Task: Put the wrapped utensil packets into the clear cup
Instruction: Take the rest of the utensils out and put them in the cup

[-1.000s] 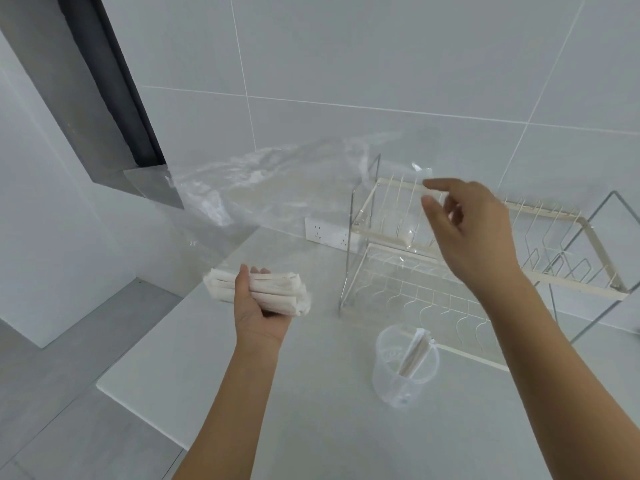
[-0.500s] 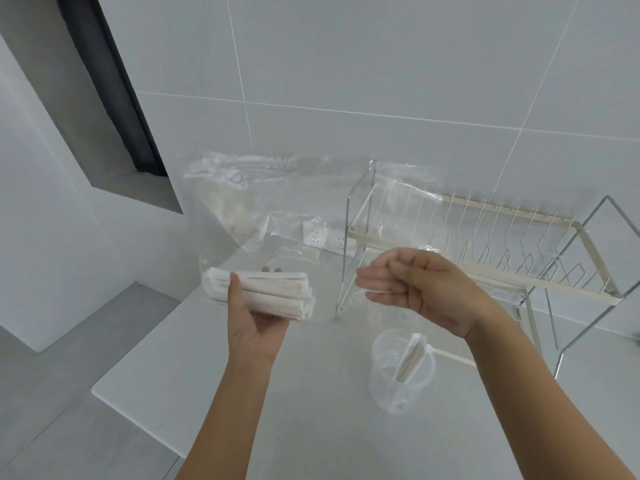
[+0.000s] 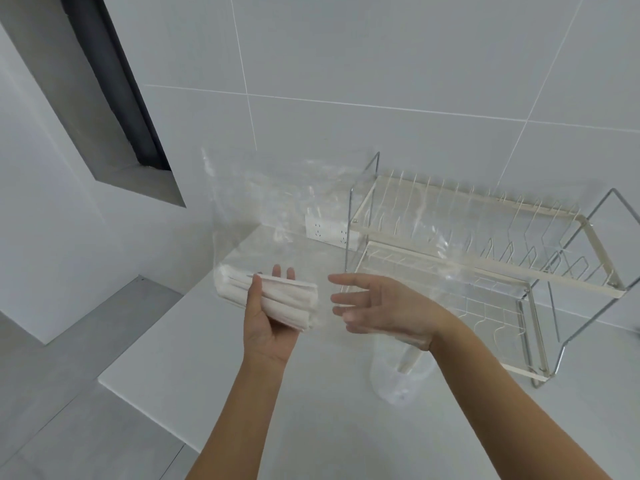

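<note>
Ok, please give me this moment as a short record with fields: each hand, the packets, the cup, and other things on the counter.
left hand: palm up, holds a bundle of wrapped utensil packets
right hand: fingers straight, holds nothing, reaches toward the bundle
clear cup: upright on the counter, partly hidden by the right wrist; something pale stands inside it
clear plastic bag: behind the bundle
dish rack: at the wall, no dishes in it
power strip: at the wall, left of the rack

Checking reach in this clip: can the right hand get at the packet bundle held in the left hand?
Probably yes: the right hand is open beside the packets in the left hand, with only a thin clear bag near them.
</note>
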